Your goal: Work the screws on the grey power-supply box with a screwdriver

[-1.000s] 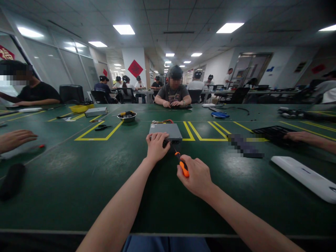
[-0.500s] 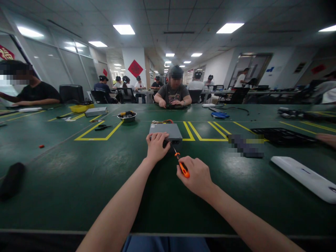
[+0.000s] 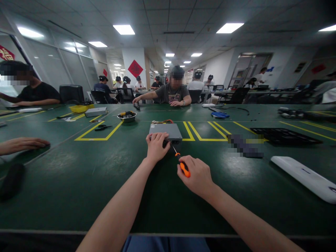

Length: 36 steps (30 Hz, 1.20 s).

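A flat grey metal box [image 3: 166, 131] with coloured wires at its far end lies on the green table [image 3: 78, 182] in front of me. My left hand [image 3: 156, 147] rests on the box's near left corner, fingers curled over its front edge. My right hand [image 3: 197, 175] is closed round an orange-handled screwdriver [image 3: 182, 166]. Its thin shaft slants up and left, and the tip is close to the box's near face.
A metal bowl of parts [image 3: 126, 116], scissors [image 3: 103, 127] and a yellow tray [image 3: 79, 107] lie far left. A white oblong device [image 3: 306, 177] and a black tray [image 3: 285, 135] are at right. A neighbour's hand [image 3: 25, 144] rests at left. A person [image 3: 175, 91] sits opposite.
My right hand drew the screwdriver slightly back and right. A neighbour's hand left the table at the left and then returned, and another left the black tray at right. The person opposite stretched one arm toward the bowl.
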Tool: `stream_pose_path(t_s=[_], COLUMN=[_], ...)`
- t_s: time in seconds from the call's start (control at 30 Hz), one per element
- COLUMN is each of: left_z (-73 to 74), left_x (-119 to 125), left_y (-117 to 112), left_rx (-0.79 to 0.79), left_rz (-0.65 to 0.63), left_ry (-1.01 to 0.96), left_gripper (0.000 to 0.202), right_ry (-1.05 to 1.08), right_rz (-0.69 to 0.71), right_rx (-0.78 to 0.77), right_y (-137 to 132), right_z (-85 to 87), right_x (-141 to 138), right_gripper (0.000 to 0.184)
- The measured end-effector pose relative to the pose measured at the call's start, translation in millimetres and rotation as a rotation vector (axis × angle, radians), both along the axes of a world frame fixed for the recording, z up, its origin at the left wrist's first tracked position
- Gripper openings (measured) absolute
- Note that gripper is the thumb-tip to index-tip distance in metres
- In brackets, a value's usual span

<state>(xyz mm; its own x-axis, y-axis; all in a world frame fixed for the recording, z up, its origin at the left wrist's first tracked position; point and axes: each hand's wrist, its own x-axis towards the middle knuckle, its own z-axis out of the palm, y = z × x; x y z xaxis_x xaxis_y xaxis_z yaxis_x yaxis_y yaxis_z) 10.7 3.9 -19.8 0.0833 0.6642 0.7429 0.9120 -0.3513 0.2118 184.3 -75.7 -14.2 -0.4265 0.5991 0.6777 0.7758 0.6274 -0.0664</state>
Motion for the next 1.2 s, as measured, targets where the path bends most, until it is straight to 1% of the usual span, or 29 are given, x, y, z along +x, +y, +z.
stream_pose_path(t_s=[0.07,0.13,0.3,0.33,0.4,0.5,0.57,0.63,0.73,0.77,0.83,0.9,0.97,1.07,1.2], left_z=[0.0,-0.1,-0.6,-0.6,-0.5,0.2,0.5,0.4,-0.1,-0.2,-0.2,0.1,0.5,0.5,-0.2], left_x=[0.0,-0.1,-0.2,-0.2,-0.1,0.0,0.0,-0.1,-0.2,-0.3,-0.3,-0.3,-0.2,-0.1,0.1], left_y=[0.0,0.1,0.9,0.9,0.7,-0.2,-0.5,-0.3,0.4,0.5,0.5,0.1,-0.3,-0.3,0.4], left_rx=[0.006,0.006,0.01,0.013,0.013,0.006,0.006,0.009,0.013,0.013,0.012,0.009,0.008,0.006,0.015], left_rz=[-0.004,-0.005,-0.004,-0.004,-0.002,0.002,0.001,-0.001,-0.005,-0.005,-0.006,-0.005,-0.004,-0.002,-0.005], left_ry=[-0.002,0.0,0.003,0.003,0.004,0.008,0.009,0.007,0.003,0.002,0.002,0.001,0.001,0.001,0.0], left_gripper=[0.026,0.026,0.026,0.025,0.025,0.025,0.026,0.026,0.025,0.025,0.025,0.025,0.025,0.025,0.026], right_ry=[-0.036,-0.051,0.026,0.043,0.04,-0.023,-0.05,-0.042,0.018,0.031,0.014,-0.035,-0.067,-0.061,0.0], right_rz=[0.022,0.021,-0.021,-0.033,-0.032,0.005,0.012,0.011,-0.015,-0.026,-0.025,0.007,0.036,0.05,0.045], right_rx=[0.052,0.062,-0.025,-0.038,-0.036,0.01,0.018,-0.002,-0.054,-0.055,-0.03,0.001,0.007,-0.002,-0.01], right_y=[0.0,0.2,1.6,1.9,2.1,1.2,0.4,0.1,0.8,1.3,2.2,2.6,2.2,1.2,1.9], right_z=[1.9,3.3,0.6,-0.3,-1.2,0.6,2.5,3.5,2.3,1.5,0.2,0.0,1.0,3.1,1.8], right_x=[0.4,0.6,0.7,0.7,0.7,0.8,0.7,0.3,-0.4,-0.5,-0.1,0.7,1.1,0.9,0.0], right_gripper=[0.011,0.013,0.03,0.03,0.024,0.013,0.01,0.014,0.026,0.027,0.022,0.015,0.013,0.015,0.024])
